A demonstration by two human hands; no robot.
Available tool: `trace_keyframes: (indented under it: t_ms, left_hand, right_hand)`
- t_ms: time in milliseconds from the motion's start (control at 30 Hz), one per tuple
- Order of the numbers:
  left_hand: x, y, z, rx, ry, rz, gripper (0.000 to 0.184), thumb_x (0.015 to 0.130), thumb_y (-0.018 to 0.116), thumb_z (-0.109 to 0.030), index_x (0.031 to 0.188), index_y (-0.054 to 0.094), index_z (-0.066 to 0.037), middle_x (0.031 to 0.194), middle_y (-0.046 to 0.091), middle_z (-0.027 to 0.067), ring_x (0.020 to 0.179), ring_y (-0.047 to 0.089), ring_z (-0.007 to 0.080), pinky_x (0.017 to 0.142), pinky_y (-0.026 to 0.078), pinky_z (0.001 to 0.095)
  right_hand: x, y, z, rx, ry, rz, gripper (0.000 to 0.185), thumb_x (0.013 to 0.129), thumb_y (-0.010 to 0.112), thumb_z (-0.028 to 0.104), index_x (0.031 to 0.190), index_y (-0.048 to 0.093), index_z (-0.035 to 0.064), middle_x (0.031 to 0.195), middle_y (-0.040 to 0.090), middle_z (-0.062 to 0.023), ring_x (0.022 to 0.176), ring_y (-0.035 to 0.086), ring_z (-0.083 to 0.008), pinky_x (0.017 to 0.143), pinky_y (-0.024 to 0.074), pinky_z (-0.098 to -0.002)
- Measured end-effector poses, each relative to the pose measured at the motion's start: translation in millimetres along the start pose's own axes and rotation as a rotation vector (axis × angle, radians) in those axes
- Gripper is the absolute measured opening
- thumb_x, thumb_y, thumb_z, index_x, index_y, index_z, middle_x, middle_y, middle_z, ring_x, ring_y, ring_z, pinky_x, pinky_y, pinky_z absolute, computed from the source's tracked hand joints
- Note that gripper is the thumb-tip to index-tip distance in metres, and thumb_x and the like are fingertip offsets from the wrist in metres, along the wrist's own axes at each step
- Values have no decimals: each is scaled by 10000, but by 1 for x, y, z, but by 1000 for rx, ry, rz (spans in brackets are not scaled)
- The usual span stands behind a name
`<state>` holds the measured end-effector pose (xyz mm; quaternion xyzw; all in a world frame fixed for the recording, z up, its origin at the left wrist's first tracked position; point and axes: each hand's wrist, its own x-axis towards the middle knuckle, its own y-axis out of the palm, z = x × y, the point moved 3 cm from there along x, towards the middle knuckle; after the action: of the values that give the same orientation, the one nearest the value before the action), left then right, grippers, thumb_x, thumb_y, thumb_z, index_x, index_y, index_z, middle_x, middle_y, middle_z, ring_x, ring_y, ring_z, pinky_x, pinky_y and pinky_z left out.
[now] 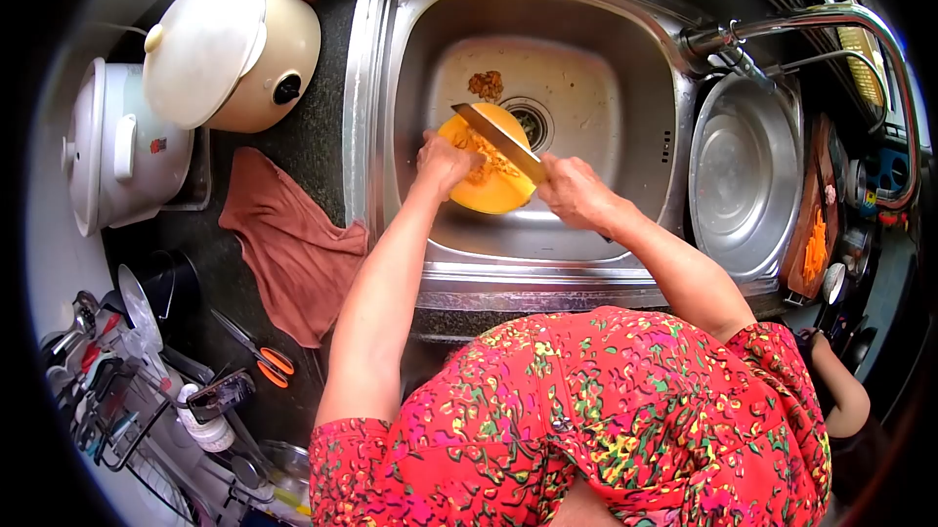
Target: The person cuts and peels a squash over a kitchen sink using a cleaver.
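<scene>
Over the sink [645, 87], a round yellow-orange pumpkin half [503, 193] faces up, with stringy orange pulp and seeds in its middle. My left hand [447, 162] grips it at its left edge, the fingers partly hidden against the flesh. My right hand [578, 193] is closed round the handle of a broad-bladed kitchen knife [503, 141]. The blade lies slantwise across the pumpkin's cut face, its tip pointing up and left. A clump of brownish-orange pulp [486, 85] rests on the sink floor near the drain [529, 125].
A brown cloth [293, 244] and orange-handled scissors [264, 356] lie left on the dark counter. Two lidded cookers [278, 48] stand behind them. Right of the sink are a metal basin [747, 175], a faucet [811, 17] and a chopping board [809, 219]. Another person's arm [842, 385] shows at right.
</scene>
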<state>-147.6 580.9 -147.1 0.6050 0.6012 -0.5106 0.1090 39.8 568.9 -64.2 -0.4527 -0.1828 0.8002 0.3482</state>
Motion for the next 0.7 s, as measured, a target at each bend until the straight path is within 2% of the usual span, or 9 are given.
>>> trace_keyframes:
  t_ms: [33, 67, 167, 267, 467, 600, 667, 700]
  left_hand:
    - [2, 0, 0, 30, 48, -7, 791, 599, 788, -233, 1175, 344, 79, 1151, 513, 254, 1059, 527, 369, 727, 548, 454]
    - [4, 0, 1, 21, 42, -8, 791, 599, 788, -233, 1175, 344, 79, 1151, 513, 254, 1059, 527, 369, 727, 548, 454]
    - [-5, -5, -6, -33, -7, 54, 817, 597, 792, -231, 1193, 327, 80, 1176, 493, 257, 1059, 526, 372, 735, 547, 456]
    - [-4, -4, -5, -35, -45, 50, 826, 604, 790, -230, 1207, 315, 76, 1198, 484, 243, 1054, 529, 371, 722, 546, 482]
    - [7, -2, 1, -100, -127, 85, 830, 621, 787, -245, 1235, 308, 42, 1211, 487, 210, 1079, 519, 353, 681, 546, 523]
    - [7, -1, 2, -88, -123, 99, 823, 635, 781, -257, 1243, 307, 32, 1212, 485, 214, 1075, 524, 346, 665, 553, 509]
    - [3, 0, 1, -82, -118, 74, 815, 641, 777, -259, 1242, 310, 32, 1213, 484, 216, 1069, 528, 346, 660, 554, 508]
    - [2, 0, 1, -68, -107, 70, 810, 642, 776, -258, 1237, 312, 36, 1207, 487, 220, 1067, 529, 350, 661, 557, 494]
  right_hand:
    - [-1, -6, -3, 0, 16, -25, 235, 772, 439, 87, 950, 521, -41, 807, 579, -301, 811, 562, -456, 734, 435, -508]
    - [0, -4, -12, 13, -75, -143, 174, 777, 460, 113, 840, 469, -49, 695, 541, -301, 721, 535, -467, 675, 414, -506]
    - [-5, -4, -19, -35, -97, -178, 167, 774, 476, 119, 800, 461, -45, 653, 531, -287, 687, 531, -461, 644, 411, -503]
    - [-9, 8, -29, -22, -165, -202, 163, 769, 493, 120, 781, 457, -39, 616, 517, -274, 644, 524, -455, 609, 411, -490]
    - [-7, 6, -33, 115, -131, -310, 148, 757, 499, 107, 771, 446, -31, 590, 493, -267, 599, 491, -458, 574, 400, -472]
    - [-13, 4, -26, 40, -161, -260, 151, 754, 494, 105, 779, 436, -32, 597, 494, -271, 607, 492, -463, 580, 400, -483]
    - [-11, 8, -25, -24, -80, -178, 169, 763, 479, 133, 858, 485, -7, 702, 565, -275, 723, 544, -460, 694, 424, -522]
    - [-10, 10, -24, -23, -81, -179, 169, 763, 479, 133, 858, 485, -7, 702, 565, -275, 723, 544, -460, 694, 424, -522]
